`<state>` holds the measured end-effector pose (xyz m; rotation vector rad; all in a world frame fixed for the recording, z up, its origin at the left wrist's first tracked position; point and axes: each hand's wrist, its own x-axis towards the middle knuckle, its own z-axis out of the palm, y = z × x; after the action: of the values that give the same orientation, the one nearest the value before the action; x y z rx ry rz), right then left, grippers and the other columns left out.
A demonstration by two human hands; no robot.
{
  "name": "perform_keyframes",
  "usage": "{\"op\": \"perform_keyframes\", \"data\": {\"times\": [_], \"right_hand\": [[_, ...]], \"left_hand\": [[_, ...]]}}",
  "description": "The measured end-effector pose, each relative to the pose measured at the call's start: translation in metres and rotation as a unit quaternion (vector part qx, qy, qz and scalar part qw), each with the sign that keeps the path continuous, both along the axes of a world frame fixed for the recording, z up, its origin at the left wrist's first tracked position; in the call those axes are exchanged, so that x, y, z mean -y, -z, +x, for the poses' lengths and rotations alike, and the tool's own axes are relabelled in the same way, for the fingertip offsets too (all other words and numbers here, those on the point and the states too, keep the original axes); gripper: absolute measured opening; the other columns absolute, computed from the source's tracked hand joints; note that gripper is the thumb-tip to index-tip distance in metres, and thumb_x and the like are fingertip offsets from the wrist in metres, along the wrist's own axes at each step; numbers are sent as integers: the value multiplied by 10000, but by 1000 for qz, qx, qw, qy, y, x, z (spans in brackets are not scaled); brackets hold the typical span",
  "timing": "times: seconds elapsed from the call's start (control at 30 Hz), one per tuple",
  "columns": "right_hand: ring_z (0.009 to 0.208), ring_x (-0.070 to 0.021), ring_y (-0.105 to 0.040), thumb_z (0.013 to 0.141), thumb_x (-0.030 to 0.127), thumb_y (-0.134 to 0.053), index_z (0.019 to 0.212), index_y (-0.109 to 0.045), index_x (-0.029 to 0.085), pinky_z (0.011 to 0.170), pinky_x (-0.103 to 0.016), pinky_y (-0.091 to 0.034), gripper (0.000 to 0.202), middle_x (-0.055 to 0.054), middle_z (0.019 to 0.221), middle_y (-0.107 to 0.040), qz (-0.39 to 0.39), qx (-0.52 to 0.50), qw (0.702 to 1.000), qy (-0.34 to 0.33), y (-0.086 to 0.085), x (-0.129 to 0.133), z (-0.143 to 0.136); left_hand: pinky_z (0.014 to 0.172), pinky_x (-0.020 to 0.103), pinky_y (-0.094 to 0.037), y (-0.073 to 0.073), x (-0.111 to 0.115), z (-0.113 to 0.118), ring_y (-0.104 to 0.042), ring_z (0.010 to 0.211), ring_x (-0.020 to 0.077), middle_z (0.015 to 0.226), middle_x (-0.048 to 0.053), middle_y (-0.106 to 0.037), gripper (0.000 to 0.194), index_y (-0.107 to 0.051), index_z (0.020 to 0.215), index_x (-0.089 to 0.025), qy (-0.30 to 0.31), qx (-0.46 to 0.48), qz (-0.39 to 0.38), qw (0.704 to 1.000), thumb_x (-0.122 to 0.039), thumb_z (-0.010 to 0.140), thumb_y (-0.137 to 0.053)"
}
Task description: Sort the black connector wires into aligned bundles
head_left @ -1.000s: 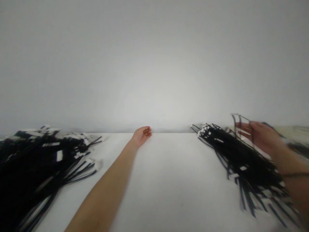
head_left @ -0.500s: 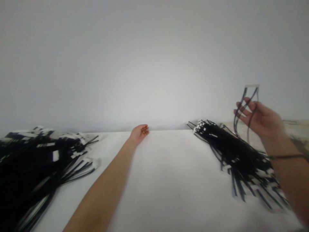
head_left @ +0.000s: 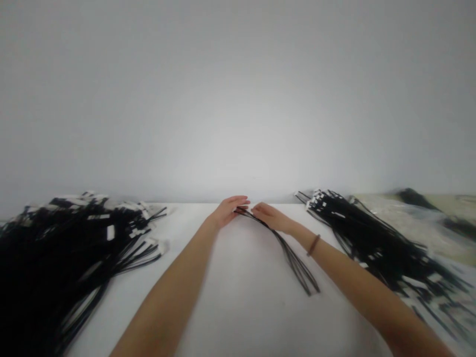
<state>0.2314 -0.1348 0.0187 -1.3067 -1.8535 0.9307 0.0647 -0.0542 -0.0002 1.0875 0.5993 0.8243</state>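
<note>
A small bunch of thin black cables (head_left: 289,252) runs from between my hands down to the right, its far ends hanging loose over the white table (head_left: 238,297). My left hand (head_left: 229,210) is at the upper end of the cables, near the table's back edge, its fingers apart and touching the cable ends. Just to its right, my right hand (head_left: 270,217) has its fingers closed on the cables.
A large heap of black cables with white connectors (head_left: 55,258) covers the left side. A second pile of black cables (head_left: 364,230) lies at the right, with clear plastic bags (head_left: 416,220) behind it. A pale wall (head_left: 238,99) rises behind the table.
My right hand has swung from the far right to the middle, bringing the cables beside my left hand. My left hand has shifted slightly right and its fingers have opened. The view has turned slightly.
</note>
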Motion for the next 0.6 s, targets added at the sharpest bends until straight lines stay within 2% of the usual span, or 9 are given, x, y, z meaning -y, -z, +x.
{"op": "perform_keyframes", "data": {"times": [0.07, 0.13, 0.2, 0.27, 0.37, 0.47, 0.6], "right_hand": [[830, -167, -528, 792, 408, -417, 907, -529, 178, 772, -347, -416, 281, -47, 905, -585, 48, 83, 995, -36, -6, 15, 9], [934, -174, -510, 799, 319, -418, 963, -538, 190, 826, -337, -396, 240, -57, 1046, -552, 86, 141, 984, -65, -19, 38, 23], [1024, -176, -470, 765, 218, -448, 999, -540, 200, 901, -332, -346, 252, -57, 1116, -520, 115, 203, 968, -97, -32, 68, 36], [1075, -178, -434, 718, 136, -459, 1087, -509, 216, 929, -328, -320, 381, -63, 1178, -471, 110, 275, 944, -146, -40, 100, 43], [1121, -199, -380, 661, 69, -453, 1119, -498, 260, 932, -347, -304, 499, -54, 1246, -398, 103, 349, 912, -189, -41, 138, 40], [1135, -230, -344, 630, 58, -460, 1101, -514, 271, 930, -380, -282, 520, -48, 1274, -360, 111, 396, 883, -227, -36, 157, 32], [1103, -232, -345, 659, 65, -453, 986, -559, 217, 907, -380, -276, 376, -61, 1227, -399, 121, 433, 866, -220, -33, 157, 29]], "left_hand": [[733, 300, -436, 4, -5, 1, -570, 759, 170, 897, 134, -609, 316, -592, 890, -109, -21, 7, -24, 999, -222, 608, -676], [765, 315, -431, 7, -10, 0, -576, 758, 173, 867, 130, -613, 314, -584, 892, -103, -20, 22, -44, 999, -183, 603, -675], [800, 324, -417, 8, -15, -3, -578, 802, 185, 893, 134, -610, 346, -573, 925, -103, 14, 31, -53, 998, -114, 591, -662], [833, 326, -397, 7, -16, -6, -567, 867, 201, 924, 143, -604, 402, -565, 952, -99, 67, 39, -47, 996, -26, 562, -630], [870, 336, -369, 4, -15, -10, -544, 940, 220, 945, 145, -602, 484, -563, 965, -103, 136, 58, -22, 989, 64, 511, -569], [883, 349, -358, 3, -12, -13, -535, 963, 234, 967, 140, -598, 517, -563, 965, -117, 160, 70, -3, 985, 93, 493, -537], [876, 398, -366, 2, -7, -15, -539, 954, 266, 998, 150, -581, 543, -535, 985, -120, 163, 62, -16, 985, 98, 488, -557]]}}
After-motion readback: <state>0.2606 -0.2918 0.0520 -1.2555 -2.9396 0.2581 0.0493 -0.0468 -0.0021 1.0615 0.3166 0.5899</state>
